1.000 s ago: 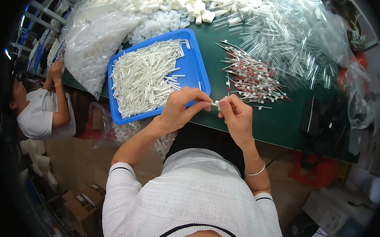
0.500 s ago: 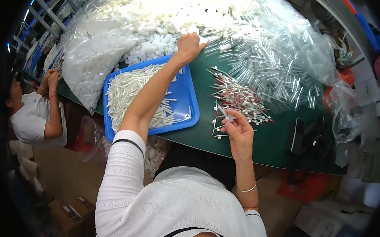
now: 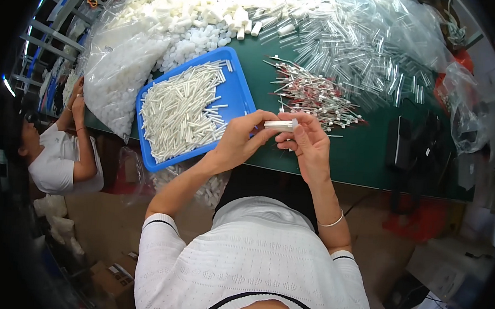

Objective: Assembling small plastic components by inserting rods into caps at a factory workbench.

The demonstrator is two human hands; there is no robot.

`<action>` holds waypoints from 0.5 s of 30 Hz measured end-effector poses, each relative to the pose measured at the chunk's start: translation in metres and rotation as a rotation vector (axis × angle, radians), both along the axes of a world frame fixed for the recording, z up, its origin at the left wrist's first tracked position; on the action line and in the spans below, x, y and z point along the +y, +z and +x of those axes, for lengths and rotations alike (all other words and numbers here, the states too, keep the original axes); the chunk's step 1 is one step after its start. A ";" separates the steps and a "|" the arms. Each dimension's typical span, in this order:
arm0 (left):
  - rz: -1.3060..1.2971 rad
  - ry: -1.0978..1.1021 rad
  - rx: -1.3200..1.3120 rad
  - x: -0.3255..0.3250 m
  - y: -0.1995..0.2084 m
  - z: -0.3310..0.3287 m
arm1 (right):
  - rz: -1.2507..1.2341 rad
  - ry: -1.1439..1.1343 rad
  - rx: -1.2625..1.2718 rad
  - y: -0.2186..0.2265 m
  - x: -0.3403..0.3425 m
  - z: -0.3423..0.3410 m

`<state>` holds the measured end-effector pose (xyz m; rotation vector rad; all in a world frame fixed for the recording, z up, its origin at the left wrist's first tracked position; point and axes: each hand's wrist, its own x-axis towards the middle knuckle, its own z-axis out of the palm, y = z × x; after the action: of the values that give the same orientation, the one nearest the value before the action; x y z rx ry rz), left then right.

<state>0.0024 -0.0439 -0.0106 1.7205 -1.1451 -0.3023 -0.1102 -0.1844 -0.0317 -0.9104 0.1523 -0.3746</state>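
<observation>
My left hand (image 3: 238, 141) and my right hand (image 3: 311, 149) meet in front of me, above the near part of the table. Between them lies a short clear tube (image 3: 278, 125) with something white inside and a translucent rim at its right end. Left fingers pinch one end of it; right thumb and fingers close round the other. Just beyond my hands is a heap of thin white-and-red sticks (image 3: 312, 93) with small white ends. On my left a blue tray (image 3: 237, 78) holds many slim white rods (image 3: 180, 109).
White foam-like cylinders (image 3: 241, 28) are piled at the back, beside translucent round caps (image 3: 200, 48). A plastic bag (image 3: 114, 72) bulges at the left. Clear tubes (image 3: 353, 54) spread over the back right. A black device (image 3: 399, 143) stands at the right; another person (image 3: 62, 156) works at far left.
My left hand has come back from the white cylinders to meet my right hand. Both now grip the tube, with white showing in it. The view has shifted a little.
</observation>
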 end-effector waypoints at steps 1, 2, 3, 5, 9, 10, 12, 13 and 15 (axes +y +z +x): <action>0.046 0.018 0.241 0.005 -0.003 -0.004 | 0.026 0.012 -0.004 -0.001 0.002 -0.003; 0.091 0.036 0.482 0.010 -0.005 -0.008 | 0.052 0.025 -0.008 -0.002 0.005 -0.006; 0.095 0.047 0.453 0.012 -0.002 -0.013 | 0.107 0.044 -0.001 -0.002 0.006 -0.009; 0.118 0.052 0.484 0.018 -0.005 -0.017 | 0.182 0.061 0.010 -0.003 0.006 -0.014; 0.134 0.046 0.516 0.024 -0.005 -0.022 | 0.181 0.050 0.056 -0.004 0.012 -0.021; 0.139 0.045 0.511 0.024 -0.003 -0.024 | 0.179 0.048 0.059 -0.005 0.014 -0.022; 0.103 0.052 0.353 0.026 -0.006 -0.026 | 0.139 0.013 0.062 -0.005 0.018 -0.023; 0.068 0.059 0.191 0.028 -0.007 -0.027 | 0.139 0.016 0.065 -0.006 0.018 -0.023; 0.033 0.065 0.032 0.029 -0.009 -0.025 | 0.211 0.053 0.033 -0.008 0.017 -0.023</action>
<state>-0.0229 -0.0151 -0.0196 1.7722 -1.0640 -0.3096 -0.1329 -0.1676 -0.0398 -0.7107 0.1937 -0.2888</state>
